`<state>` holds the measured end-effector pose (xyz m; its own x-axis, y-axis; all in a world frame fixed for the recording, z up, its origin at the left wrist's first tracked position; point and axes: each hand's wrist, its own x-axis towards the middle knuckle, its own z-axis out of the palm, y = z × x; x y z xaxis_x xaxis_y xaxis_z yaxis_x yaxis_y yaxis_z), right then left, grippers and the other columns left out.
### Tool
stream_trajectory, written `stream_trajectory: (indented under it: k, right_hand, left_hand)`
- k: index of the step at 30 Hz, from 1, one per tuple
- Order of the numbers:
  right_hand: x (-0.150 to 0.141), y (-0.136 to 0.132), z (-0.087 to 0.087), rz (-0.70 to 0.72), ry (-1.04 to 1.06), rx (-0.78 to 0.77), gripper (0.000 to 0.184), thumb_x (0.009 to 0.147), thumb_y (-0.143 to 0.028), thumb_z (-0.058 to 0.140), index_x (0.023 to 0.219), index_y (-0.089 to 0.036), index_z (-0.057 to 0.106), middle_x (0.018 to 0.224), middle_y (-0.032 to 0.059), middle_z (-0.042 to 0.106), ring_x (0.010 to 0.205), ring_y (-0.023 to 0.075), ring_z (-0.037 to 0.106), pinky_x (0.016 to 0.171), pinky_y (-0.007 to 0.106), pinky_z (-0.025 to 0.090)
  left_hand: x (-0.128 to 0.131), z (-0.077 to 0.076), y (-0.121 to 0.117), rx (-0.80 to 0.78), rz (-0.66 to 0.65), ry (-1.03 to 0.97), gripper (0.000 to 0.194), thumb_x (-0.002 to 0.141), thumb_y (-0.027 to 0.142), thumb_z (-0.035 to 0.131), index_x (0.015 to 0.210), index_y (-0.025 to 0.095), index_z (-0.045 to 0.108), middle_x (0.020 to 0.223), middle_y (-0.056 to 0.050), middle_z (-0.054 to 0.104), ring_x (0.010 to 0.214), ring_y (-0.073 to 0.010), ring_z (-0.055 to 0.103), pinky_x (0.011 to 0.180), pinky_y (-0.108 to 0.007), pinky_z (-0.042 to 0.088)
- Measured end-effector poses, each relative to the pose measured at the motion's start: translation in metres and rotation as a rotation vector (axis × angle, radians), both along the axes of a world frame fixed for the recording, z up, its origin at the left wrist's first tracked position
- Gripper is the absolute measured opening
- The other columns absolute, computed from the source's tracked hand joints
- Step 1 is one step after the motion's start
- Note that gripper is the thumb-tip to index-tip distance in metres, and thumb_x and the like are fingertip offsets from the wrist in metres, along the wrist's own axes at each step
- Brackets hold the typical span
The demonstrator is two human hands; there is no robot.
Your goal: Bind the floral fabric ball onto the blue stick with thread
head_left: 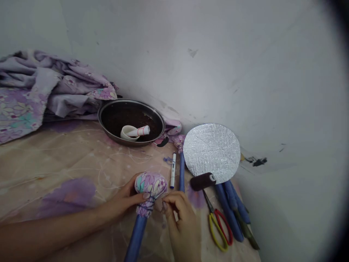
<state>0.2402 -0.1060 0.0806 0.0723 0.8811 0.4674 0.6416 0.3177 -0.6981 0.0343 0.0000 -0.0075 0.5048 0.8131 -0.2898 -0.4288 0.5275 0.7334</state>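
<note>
Because the fabric-wrapped head (151,185) needs steadying on its blue rod (135,238), left hand (121,200) curls its grip round it; right hand (181,222) pinches w/ fingertips at thread binding (145,209).

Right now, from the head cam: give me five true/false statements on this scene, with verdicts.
1. The left hand holds a fabric-wrapped ball on a blue rod. True.
2. The scissors lie in the dark metal pan. False: they lie on the patterned cloth, right of the hands.
3. The dark thread spool sits against the lower edge of the silver quilted disc. True.
4. The marker stands upright. False: it lies flat on the cloth, beside another blue rod.
5. The right hand is at the thread binding under the ball. True.
</note>
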Motion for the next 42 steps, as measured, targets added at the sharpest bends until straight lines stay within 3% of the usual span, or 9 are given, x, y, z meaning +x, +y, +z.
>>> stream_trajectory:
  k: [2, 6, 14, 19, 27, 32, 36, 42]
  right_hand:
    - [0.000, 0.002, 0.003, 0.023, -0.096, 0.054, 0.039, 0.109, 0.002, 0.067, 0.115, -0.033, 0.084, 0.105, -0.0022, 0.090, 0.093, 0.0174, 0.093, 0.084, 0.019, 0.070]
    - [-0.001, 0.002, -0.008, 0.062, -0.170, 0.056, 0.045, 0.105, 0.006, 0.064, 0.121, -0.032, 0.083, 0.106, -0.0021, 0.088, 0.090, 0.0150, 0.091, 0.083, 0.016, 0.068]
    - [-0.011, 0.002, -0.009, 0.059, -0.201, 0.043, 0.040, 0.103, 0.003, 0.062, 0.115, -0.028, 0.085, 0.095, -0.0003, 0.088, 0.075, 0.0169, 0.089, 0.069, 0.018, 0.062]
    - [-0.010, -0.001, -0.013, 0.052, -0.227, -0.009, 0.043, 0.104, 0.003, 0.062, 0.120, -0.026, 0.089, 0.099, 0.0033, 0.089, 0.078, 0.0196, 0.090, 0.069, 0.021, 0.063]
    - [-0.011, -0.002, -0.016, 0.045, -0.256, -0.029, 0.042, 0.105, 0.003, 0.062, 0.118, -0.027, 0.089, 0.102, 0.0048, 0.090, 0.085, 0.0209, 0.094, 0.076, 0.022, 0.069]
    - [-0.019, -0.001, -0.012, 0.027, -0.271, 0.030, 0.043, 0.104, 0.003, 0.058, 0.115, -0.026, 0.088, 0.098, 0.0036, 0.089, 0.079, 0.0194, 0.092, 0.072, 0.021, 0.067]
    - [-0.029, 0.000, -0.012, -0.091, -0.212, 0.081, 0.040, 0.107, 0.001, 0.055, 0.107, -0.027, 0.084, 0.094, 0.0028, 0.087, 0.077, 0.0197, 0.091, 0.072, 0.023, 0.066]
    - [-0.018, -0.001, -0.011, 0.019, -0.271, 0.056, 0.037, 0.105, 0.002, 0.060, 0.113, -0.026, 0.084, 0.093, 0.0022, 0.087, 0.073, 0.0179, 0.089, 0.067, 0.020, 0.065]
  left_hand:
    - [-0.002, 0.011, 0.000, -0.029, -0.020, -0.002, 0.081, 0.064, 0.049, 0.131, 0.133, 0.032, 0.092, 0.119, -0.002, 0.095, 0.118, -0.0315, 0.081, 0.105, -0.040, 0.064]
    - [-0.006, 0.020, 0.001, -0.047, -0.043, -0.014, 0.085, 0.066, 0.049, 0.131, 0.139, 0.031, 0.092, 0.123, -0.003, 0.096, 0.118, -0.0297, 0.083, 0.107, -0.039, 0.065]
    - [-0.003, 0.004, 0.000, -0.027, 0.003, -0.035, 0.081, 0.069, 0.046, 0.130, 0.139, 0.028, 0.093, 0.112, -0.003, 0.095, 0.108, -0.0287, 0.083, 0.096, -0.037, 0.066]
    - [-0.003, 0.001, 0.000, -0.027, -0.045, -0.046, 0.087, 0.071, 0.048, 0.129, 0.148, 0.030, 0.091, 0.131, -0.006, 0.098, 0.113, -0.0283, 0.082, 0.100, -0.038, 0.065]
    - [0.000, -0.023, -0.001, 0.038, -0.019, -0.058, 0.087, 0.076, 0.051, 0.126, 0.153, 0.028, 0.090, 0.134, -0.008, 0.097, 0.120, -0.0321, 0.084, 0.104, -0.040, 0.067]
    - [-0.001, -0.018, -0.001, 0.023, -0.026, -0.055, 0.089, 0.075, 0.051, 0.126, 0.153, 0.029, 0.090, 0.133, -0.008, 0.098, 0.118, -0.0314, 0.085, 0.102, -0.039, 0.068]
    - [-0.001, -0.013, 0.000, 0.003, -0.039, -0.037, 0.091, 0.071, 0.051, 0.128, 0.151, 0.030, 0.091, 0.131, -0.006, 0.097, 0.115, -0.0286, 0.084, 0.102, -0.038, 0.067]
    - [0.001, -0.017, 0.000, -0.009, -0.026, -0.044, 0.093, 0.067, 0.056, 0.129, 0.148, 0.032, 0.092, 0.129, -0.005, 0.097, 0.119, -0.0313, 0.083, 0.096, -0.037, 0.065]
